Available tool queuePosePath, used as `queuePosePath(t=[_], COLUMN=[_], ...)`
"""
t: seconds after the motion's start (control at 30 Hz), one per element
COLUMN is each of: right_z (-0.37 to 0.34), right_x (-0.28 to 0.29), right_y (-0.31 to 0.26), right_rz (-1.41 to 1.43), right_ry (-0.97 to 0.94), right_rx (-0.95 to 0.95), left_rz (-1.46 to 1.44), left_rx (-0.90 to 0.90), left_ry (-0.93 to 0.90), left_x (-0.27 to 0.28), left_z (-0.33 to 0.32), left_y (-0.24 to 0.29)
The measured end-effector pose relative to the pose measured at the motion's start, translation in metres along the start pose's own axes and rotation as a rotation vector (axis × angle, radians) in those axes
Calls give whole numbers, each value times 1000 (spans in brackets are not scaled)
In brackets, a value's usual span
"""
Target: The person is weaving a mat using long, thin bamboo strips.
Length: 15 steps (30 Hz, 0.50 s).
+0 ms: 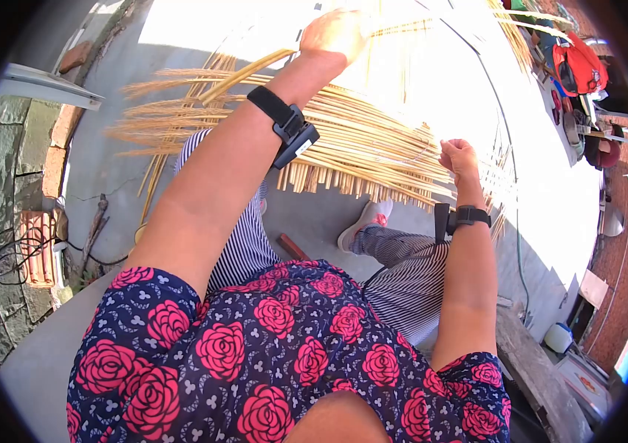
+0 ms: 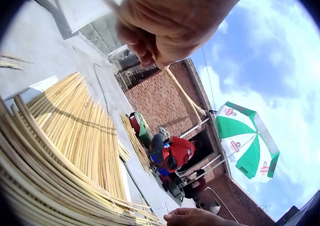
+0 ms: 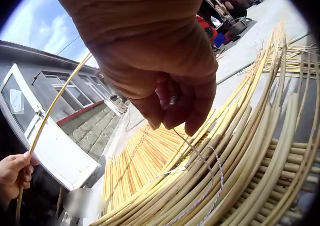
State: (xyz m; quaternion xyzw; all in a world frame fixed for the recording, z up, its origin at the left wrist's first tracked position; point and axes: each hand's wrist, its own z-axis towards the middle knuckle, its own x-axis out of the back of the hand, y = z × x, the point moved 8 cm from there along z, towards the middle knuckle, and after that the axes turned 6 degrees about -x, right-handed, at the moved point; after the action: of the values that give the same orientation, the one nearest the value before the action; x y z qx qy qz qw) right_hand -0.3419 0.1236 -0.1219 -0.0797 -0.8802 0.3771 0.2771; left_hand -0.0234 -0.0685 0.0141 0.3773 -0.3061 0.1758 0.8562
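Note:
My left hand [image 1: 336,35] grips a long yellow stalk [image 3: 52,106] out over the far side of the woven stalk mat. One end of that stalk slants back toward my forearm; in the left wrist view its thin tip [image 2: 187,93] points past the fist. Low over the mat's right part, my right hand [image 1: 462,159] pinches a thin cord [image 3: 192,147] between thumb and fingers. A white-and-purple twisted cord [image 3: 220,173] loops loosely over the bundled stalks [image 3: 235,151] below it. The mat [image 1: 373,159] is of straight stalks laid side by side, with feathery ends [image 1: 144,125] at the left.
My shoe [image 1: 366,221] stands at the mat's near edge, with a reddish-brown bar [image 1: 292,247] on the floor nearby. A person in red [image 2: 180,151] is by the brick wall [image 2: 160,98], beside more stalks [image 2: 134,141]. A dark hose [image 1: 510,140] runs along the right.

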Motion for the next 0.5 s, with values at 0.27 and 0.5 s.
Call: queuePosePath(t=[0.27, 0.5], right_z=[9, 14], right_x=[-3, -17], right_y=[35, 51], right_rz=[-228, -23], right_ry=[227, 168], right_rx=[-22, -98], left_rz=[182, 177], left_rx=[290, 226], left_ry=[-255, -231], left_x=[14, 17], left_z=[13, 16], left_y=[24, 28])
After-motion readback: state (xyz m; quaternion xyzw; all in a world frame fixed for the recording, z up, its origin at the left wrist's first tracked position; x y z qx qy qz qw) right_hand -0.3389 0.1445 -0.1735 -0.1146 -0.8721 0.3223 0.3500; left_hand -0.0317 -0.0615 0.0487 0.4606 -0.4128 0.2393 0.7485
